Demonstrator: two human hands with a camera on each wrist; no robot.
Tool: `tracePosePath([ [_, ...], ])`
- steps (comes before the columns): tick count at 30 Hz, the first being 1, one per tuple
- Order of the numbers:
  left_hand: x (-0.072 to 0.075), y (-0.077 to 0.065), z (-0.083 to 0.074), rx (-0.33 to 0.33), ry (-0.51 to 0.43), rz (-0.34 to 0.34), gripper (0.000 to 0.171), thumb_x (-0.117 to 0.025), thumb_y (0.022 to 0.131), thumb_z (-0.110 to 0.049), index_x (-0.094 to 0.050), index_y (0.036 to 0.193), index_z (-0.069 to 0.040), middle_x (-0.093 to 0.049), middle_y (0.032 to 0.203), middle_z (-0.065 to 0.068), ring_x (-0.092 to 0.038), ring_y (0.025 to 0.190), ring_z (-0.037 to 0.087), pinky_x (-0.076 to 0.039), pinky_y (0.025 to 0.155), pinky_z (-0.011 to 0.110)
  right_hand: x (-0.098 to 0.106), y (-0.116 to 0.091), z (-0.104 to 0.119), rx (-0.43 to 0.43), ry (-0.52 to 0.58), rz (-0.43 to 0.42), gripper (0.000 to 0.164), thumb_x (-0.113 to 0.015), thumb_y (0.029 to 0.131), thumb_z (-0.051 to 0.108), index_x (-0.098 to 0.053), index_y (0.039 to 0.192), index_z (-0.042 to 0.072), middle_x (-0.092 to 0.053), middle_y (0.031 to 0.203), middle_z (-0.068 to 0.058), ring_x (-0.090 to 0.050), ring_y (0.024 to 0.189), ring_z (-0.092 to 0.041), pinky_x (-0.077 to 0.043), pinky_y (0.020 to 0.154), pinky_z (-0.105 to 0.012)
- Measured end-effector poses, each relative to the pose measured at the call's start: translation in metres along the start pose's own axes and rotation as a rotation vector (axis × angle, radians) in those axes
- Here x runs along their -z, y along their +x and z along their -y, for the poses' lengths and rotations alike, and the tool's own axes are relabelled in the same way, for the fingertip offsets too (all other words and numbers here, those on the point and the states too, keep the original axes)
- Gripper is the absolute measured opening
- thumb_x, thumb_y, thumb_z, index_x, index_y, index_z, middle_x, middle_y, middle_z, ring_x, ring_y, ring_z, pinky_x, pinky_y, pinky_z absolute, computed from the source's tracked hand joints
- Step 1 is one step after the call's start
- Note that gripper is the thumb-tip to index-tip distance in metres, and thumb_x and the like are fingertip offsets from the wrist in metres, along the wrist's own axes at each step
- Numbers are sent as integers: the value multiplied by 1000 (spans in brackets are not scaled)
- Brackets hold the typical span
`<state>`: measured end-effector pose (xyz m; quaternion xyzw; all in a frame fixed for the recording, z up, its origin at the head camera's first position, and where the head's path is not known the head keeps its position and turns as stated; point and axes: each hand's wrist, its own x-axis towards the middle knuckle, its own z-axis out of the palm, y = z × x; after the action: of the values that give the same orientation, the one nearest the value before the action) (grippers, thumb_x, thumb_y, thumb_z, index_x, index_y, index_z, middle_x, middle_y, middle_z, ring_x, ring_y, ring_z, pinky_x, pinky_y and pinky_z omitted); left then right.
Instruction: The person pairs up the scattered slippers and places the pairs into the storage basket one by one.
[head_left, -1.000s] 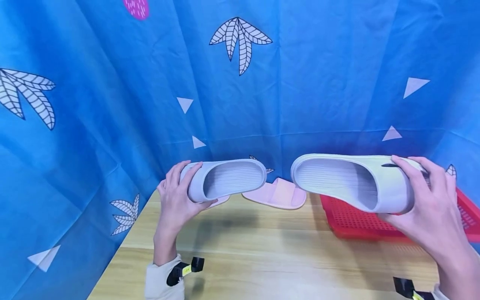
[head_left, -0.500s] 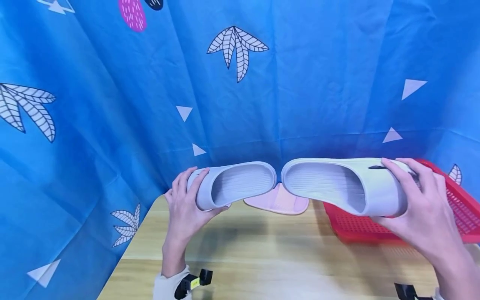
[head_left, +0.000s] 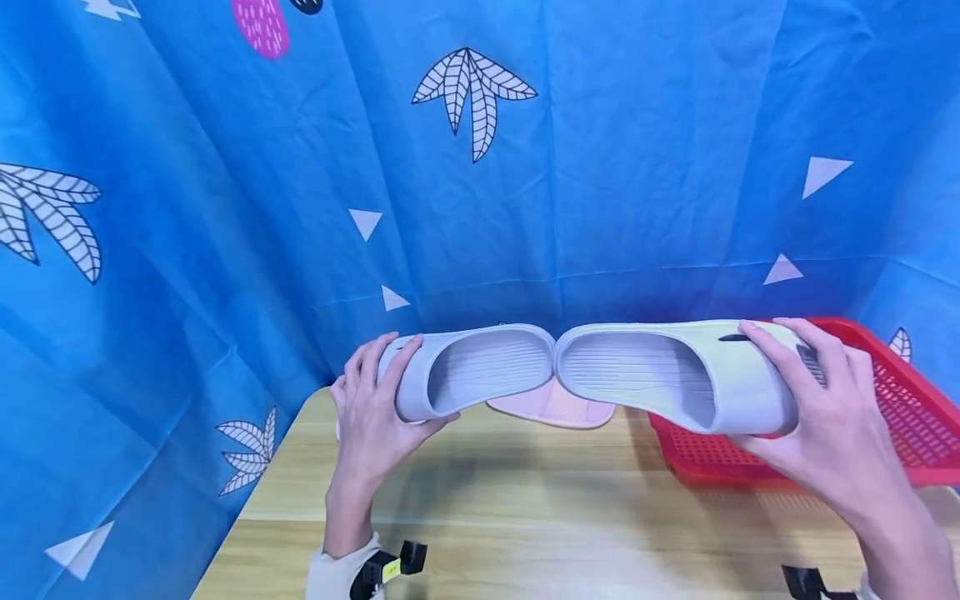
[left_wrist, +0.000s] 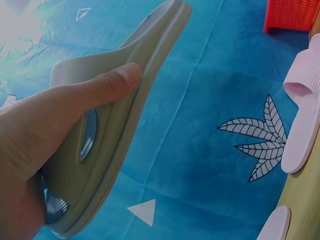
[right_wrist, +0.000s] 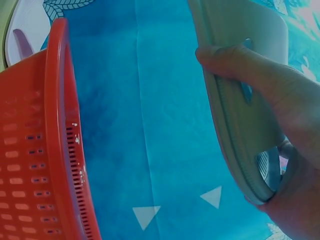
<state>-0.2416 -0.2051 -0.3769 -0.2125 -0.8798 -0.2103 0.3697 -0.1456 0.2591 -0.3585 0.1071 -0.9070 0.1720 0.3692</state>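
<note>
Gripping one pale slipper [head_left: 491,367] each, left hand [head_left: 371,417] and right hand [head_left: 836,425] are holding them heel-to-heel before the far edge of the bench [head_left: 517,517].

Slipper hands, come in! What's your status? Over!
Left hand: holding pale slipper. Right hand: holding another pale slipper. Both raised, heel to heel. Pink slipper, red basket beyond.

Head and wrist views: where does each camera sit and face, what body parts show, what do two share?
Head: on the person's head, facing forward and down; left hand grips the left slide sandal, right hand the right slide sandal.
Left wrist: on that wrist, facing the left slide sandal; left thumb and partial hand show.
Right wrist: on that wrist, facing the right slide sandal; right thumb and partial hand show.
Both wrist views share the red plastic basket.
</note>
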Motion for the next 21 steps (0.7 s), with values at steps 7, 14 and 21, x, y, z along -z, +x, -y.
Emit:
tracePosePath([
  [7,-1,0,-6,-25,10,25,105,-97,58,-54,-51,149,-33,-44,154,10,-34,138,37,-30,98,64,-4,1,3,33,10,-3,139,-103,30,9,-44,156,18,-36,149,-26,-33,125,-47,-44,66,-57],
  [14,-4,0,-10,-36,25,20,102,-97,58,-52,-53,148,-33,-44,153,10,-36,136,37,-31,98,63,-9,-1,6,13,-8,52,147,-104,30,10,-35,160,18,-32,146,-29,-31,123,-48,-47,65,-63],
  [21,-6,0,-12,-49,35,13,102,-97,57,-53,-53,148,-33,-45,152,11,-36,135,37,-31,96,62,-11,0,9,14,-24,40,147,-103,29,8,-35,159,17,-34,143,-30,-32,121,-49,-43,69,-63],
])
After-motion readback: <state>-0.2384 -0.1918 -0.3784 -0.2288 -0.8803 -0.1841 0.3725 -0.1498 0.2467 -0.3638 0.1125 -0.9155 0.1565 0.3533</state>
